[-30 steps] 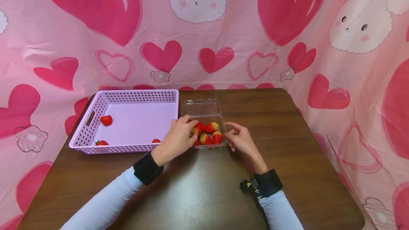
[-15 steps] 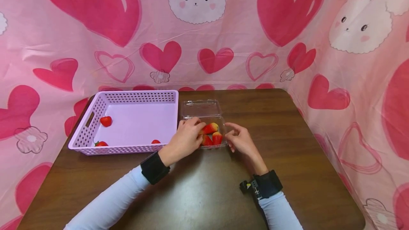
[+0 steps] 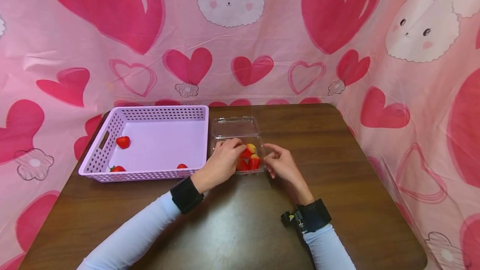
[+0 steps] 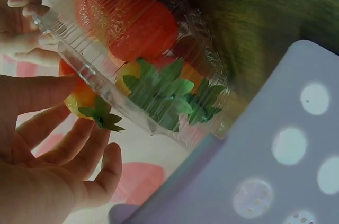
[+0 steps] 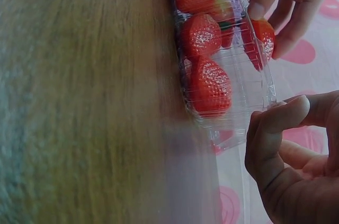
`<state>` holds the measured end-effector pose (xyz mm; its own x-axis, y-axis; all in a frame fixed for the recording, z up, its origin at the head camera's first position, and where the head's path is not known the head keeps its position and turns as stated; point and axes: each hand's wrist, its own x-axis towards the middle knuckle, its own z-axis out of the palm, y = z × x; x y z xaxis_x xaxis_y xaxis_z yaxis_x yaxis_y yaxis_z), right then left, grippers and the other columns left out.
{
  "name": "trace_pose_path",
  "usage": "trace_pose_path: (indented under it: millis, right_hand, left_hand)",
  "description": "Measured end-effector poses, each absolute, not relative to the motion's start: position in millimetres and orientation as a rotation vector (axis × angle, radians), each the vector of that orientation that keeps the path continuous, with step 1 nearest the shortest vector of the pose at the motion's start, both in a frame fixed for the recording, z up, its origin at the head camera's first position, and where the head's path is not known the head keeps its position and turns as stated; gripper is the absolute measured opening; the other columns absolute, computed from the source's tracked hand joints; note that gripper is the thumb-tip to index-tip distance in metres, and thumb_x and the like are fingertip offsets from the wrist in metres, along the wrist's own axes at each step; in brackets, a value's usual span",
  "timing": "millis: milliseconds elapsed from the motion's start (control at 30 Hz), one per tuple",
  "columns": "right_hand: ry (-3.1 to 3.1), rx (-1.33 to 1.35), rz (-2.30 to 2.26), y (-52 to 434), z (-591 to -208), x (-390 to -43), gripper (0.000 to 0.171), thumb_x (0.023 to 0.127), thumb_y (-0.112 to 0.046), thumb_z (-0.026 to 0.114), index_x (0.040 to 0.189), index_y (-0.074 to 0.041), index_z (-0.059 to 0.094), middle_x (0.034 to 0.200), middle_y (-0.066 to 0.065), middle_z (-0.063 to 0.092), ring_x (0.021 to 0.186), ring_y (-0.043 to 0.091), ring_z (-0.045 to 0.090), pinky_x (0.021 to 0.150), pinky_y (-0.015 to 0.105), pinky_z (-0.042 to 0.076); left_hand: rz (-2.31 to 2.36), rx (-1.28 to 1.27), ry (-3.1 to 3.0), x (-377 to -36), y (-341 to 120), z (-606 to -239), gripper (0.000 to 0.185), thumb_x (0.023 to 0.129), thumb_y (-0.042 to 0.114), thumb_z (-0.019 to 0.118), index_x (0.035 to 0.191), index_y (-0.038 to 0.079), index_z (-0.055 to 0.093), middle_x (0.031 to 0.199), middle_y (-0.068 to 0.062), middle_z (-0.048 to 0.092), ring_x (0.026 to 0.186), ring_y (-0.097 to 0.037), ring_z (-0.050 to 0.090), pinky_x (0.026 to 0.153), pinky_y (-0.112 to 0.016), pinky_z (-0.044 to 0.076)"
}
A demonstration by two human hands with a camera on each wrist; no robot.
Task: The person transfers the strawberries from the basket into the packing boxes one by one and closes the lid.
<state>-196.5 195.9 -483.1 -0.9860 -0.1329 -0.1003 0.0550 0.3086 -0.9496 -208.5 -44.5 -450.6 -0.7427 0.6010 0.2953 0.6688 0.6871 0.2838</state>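
Note:
My left hand [image 3: 222, 162] is over a clear plastic clamshell box [image 3: 236, 126]. A strawberry [image 5: 258, 44] with a yellowish top and green leaves [image 4: 100, 115] is pinched between its thumb and fingers at the box's rim. Several strawberries [image 3: 254, 162] lie inside the box, partly hidden by that hand in the head view. My right hand [image 3: 283, 164] pinches the box's right rim between thumb and curled finger, as the right wrist view shows. The box's lid stands folded back at the far side.
A lilac perforated basket [image 3: 161, 175] stands just left of the box. In it are a strawberry [image 3: 123, 142] near the left wall and two more along the front wall. The brown table [image 3: 240, 228] meets a pink heart-print cloth [image 3: 285, 20] at the back and right.
My left hand has moved right over the box with its fingers in among the strawberries, and now holds one. My right hand keeps its place at the box's right edge.

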Motion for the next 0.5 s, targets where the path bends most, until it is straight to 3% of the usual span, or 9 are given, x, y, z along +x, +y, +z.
trace_pose_path:
  millis: [500]
  right_hand:
    - [2.41, -0.074, -1.77, 196.1, -483.5, -196.4, 0.044, 0.1, -0.002, 0.06, 0.145, -0.003, 0.058, 0.073, 0.012, 0.061, 0.049, 0.019, 0.052, 0.048, 0.029, 0.051]
  left_hand:
    - [-0.446, -1.071, -2.741, -214.0, -35.7, -455.8, 0.045, 0.086, 0.006, 0.084, 0.129, 0.01, 0.074, 0.129, -0.011, 0.066, 0.123, -0.035, 0.057, 0.099, -0.055, 0.046]
